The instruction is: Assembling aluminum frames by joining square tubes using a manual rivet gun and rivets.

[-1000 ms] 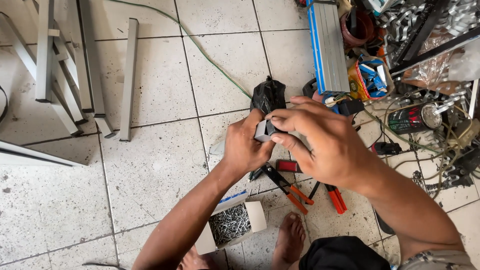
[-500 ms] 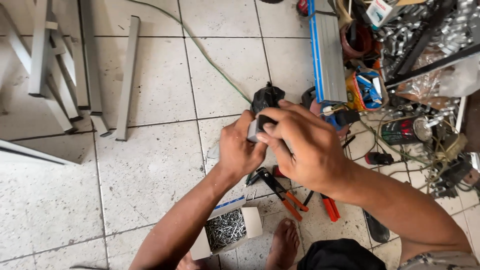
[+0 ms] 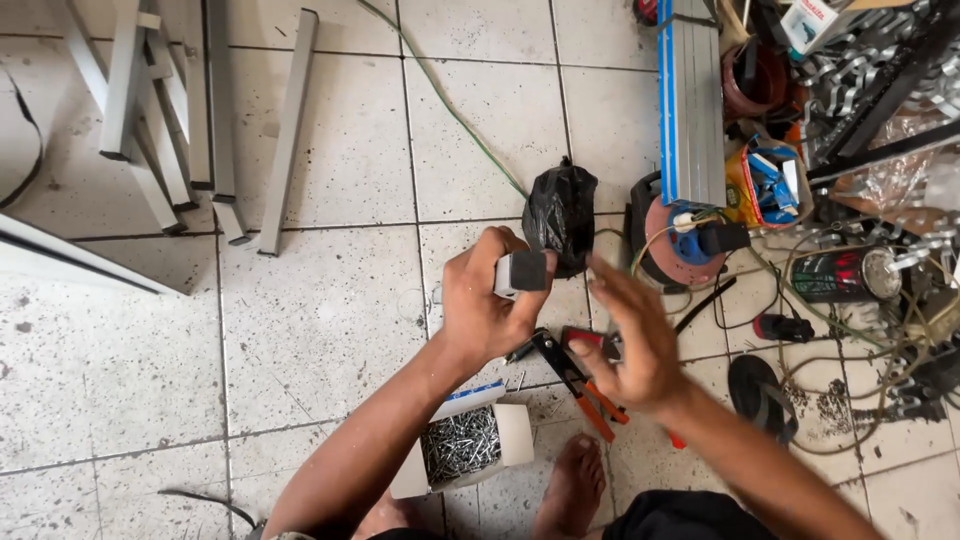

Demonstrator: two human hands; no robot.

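The short grey metal piece (image 3: 520, 272) with a dark end is held off the floor, over the tiles near the middle of the view and just in front of a black plastic bag (image 3: 562, 212). Its long axis runs roughly level across the view, and the dark end points right, toward the red cord reel (image 3: 672, 240). The left hand (image 3: 480, 305) is wrapped round the grey end, fingers and thumb pressed on it. The right hand (image 3: 632, 345) hovers just beside the dark end, apart from it, with fingers spread, holding nothing and blurred. I judge the step in hand to be work on that dark end, with the left hand steadying the piece. Any next move on it calls for the right hand to close on the end in line with the long axis while the left hand keeps the piece level. Below the hands, orange-handled pliers (image 3: 578, 378) lie on the tiled floor (image 3: 320, 330), and an open box of small metal fasteners (image 3: 462, 445) sits nearer the person, beside a bare foot (image 3: 575, 485). A green cable (image 3: 450, 110) crosses the floor toward the far edge, and grey metal bars (image 3: 205, 120) lie by the far left corner.
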